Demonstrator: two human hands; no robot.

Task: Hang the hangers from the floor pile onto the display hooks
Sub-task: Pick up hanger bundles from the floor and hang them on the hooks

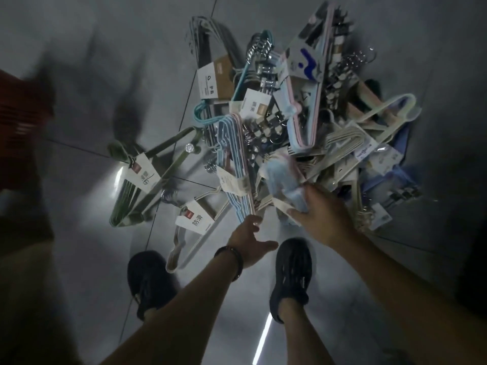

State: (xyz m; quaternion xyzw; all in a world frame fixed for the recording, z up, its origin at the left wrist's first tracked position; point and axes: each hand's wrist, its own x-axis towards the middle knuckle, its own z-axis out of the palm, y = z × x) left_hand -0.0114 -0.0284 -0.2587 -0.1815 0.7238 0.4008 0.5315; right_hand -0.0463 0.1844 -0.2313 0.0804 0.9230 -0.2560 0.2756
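My right hand [325, 219] is clamping its fingers on the pale blue-and-pink plastic hanger bundle [280, 180] at six o'clock of the tangled hanger pile [263, 114], probably light, stiff, snag-prone; on my left hand [250, 241] the fingers are hanging apart.

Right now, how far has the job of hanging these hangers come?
Done: nothing that shows; no display hooks are in view. In hand: the right hand grips a pale blue bundle at the near edge of the pile, and the left hand is open beside it, holding nothing. Left: nearly everything, including the green hangers lying at the pile's side on the floor.
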